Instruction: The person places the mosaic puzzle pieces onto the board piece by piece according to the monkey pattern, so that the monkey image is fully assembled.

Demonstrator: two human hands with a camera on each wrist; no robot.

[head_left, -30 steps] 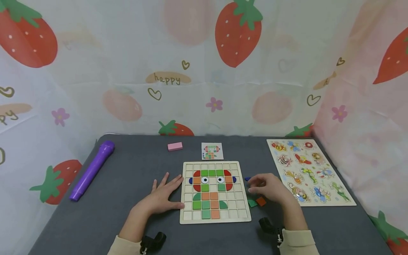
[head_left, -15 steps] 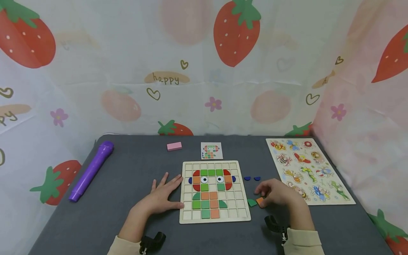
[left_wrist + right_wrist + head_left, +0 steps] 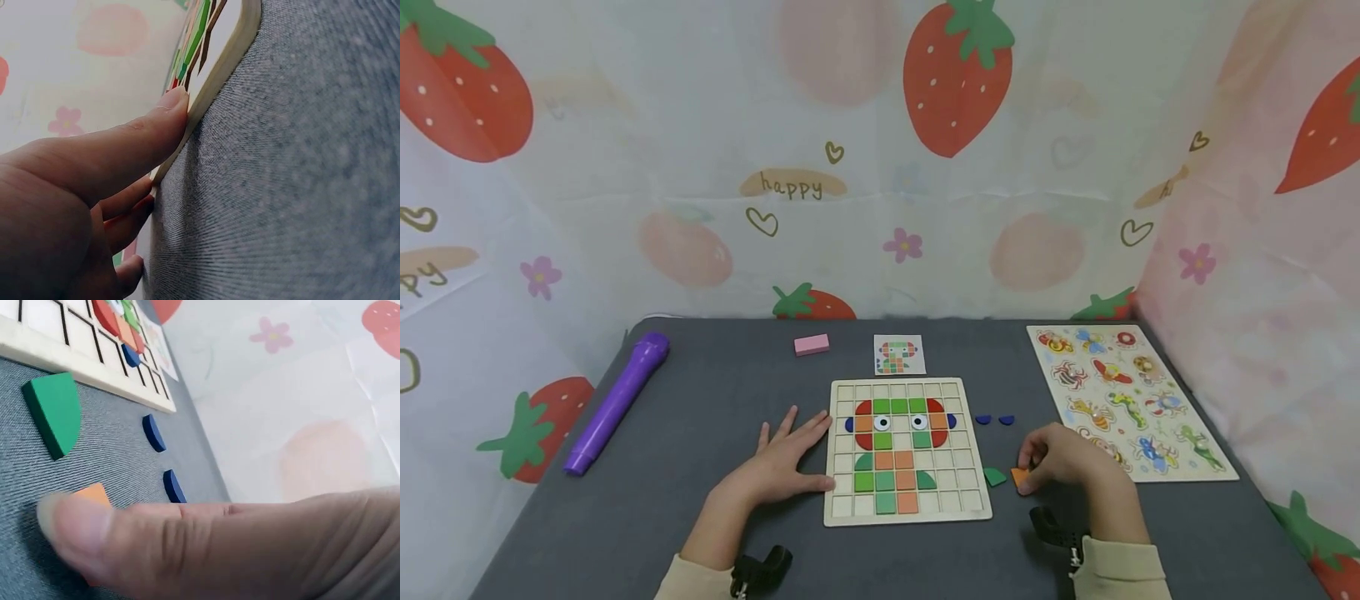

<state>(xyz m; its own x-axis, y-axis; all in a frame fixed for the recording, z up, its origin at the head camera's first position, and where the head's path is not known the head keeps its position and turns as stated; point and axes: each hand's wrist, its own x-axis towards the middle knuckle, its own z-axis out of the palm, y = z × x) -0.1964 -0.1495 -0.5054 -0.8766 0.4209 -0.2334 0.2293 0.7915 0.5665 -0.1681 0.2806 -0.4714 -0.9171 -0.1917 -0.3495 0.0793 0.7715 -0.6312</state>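
A wooden grid board [image 3: 951, 483] lies mid-table, with red, green, orange and blue tiles and two eye pieces set in its cells. My left hand [image 3: 778, 471] rests at its left side, fingers spread, thumb touching the edge of the board. To the right of the board, my right hand [image 3: 1063, 458] pinches an orange tile [image 3: 94, 492] at the tabletop, the thumb covering most of it. A green quarter-round tile [image 3: 55, 415] lies between that hand and the board. Farther back are two dark blue half-round tiles, one nearer the board [image 3: 983, 420] and one farther right [image 3: 1007, 420].
Behind the board lie a small pattern card [image 3: 899, 356] and a pink block [image 3: 812, 345]. A purple microphone-shaped stick [image 3: 617, 404] is at the table's left side. On the right, a board with insect pictures [image 3: 1131, 408] reaches close behind my right hand.
My right hand has moved back from beside the blue tiles to the orange tile and shifted it slightly right, away from the green tile. The left hand stays in place.
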